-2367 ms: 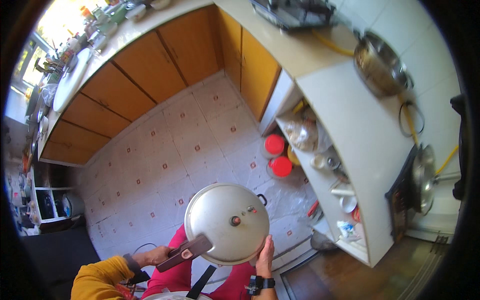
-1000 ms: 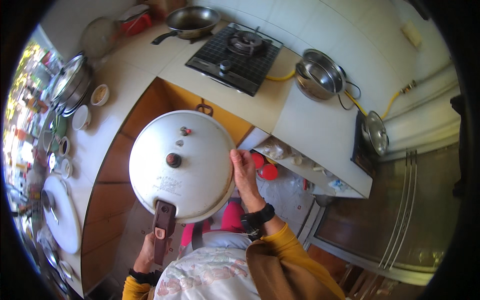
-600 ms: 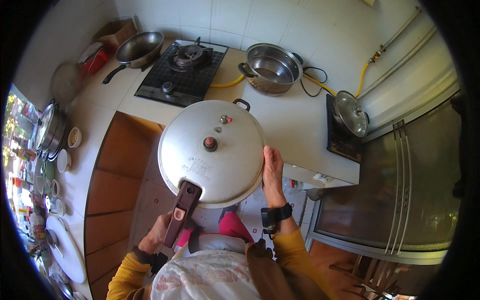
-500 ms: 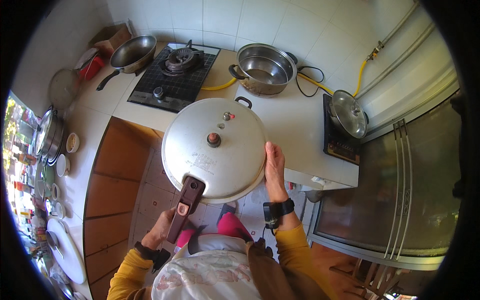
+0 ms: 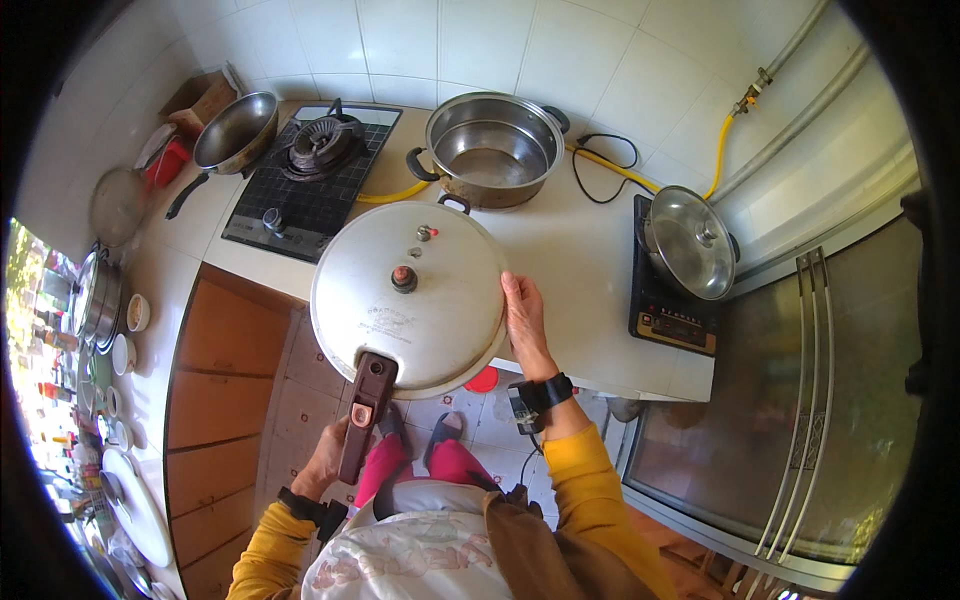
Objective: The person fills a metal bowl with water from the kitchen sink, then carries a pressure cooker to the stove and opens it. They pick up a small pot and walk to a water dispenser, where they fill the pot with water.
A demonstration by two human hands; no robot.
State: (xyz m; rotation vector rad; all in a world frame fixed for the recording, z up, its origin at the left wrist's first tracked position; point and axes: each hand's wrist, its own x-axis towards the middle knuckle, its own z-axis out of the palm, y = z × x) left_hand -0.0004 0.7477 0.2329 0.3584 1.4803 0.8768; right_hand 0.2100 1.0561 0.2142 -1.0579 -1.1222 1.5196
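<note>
A large silver pressure cooker (image 5: 410, 298) with a dark brown handle (image 5: 365, 412) hangs at the front edge of the white counter (image 5: 580, 260), lid upward. My left hand (image 5: 325, 462) grips the long handle from below. My right hand (image 5: 522, 318) presses flat against the cooker's right side. Both wrists wear dark bands, and my sleeves are yellow.
Behind the cooker stands an open steel pot (image 5: 492, 148). A gas stove (image 5: 305, 180) with a wok (image 5: 235, 130) lies to the left, an induction plate (image 5: 675, 285) with a lidded pot (image 5: 690, 240) to the right. Orange cabinets (image 5: 220, 370) run below; dishes (image 5: 105, 300) line the left counter.
I have turned from the floor and shelves to the counter, carrying the cooker up and forward. It now sits lower over the counter's front edge, closer to the steel pot.
</note>
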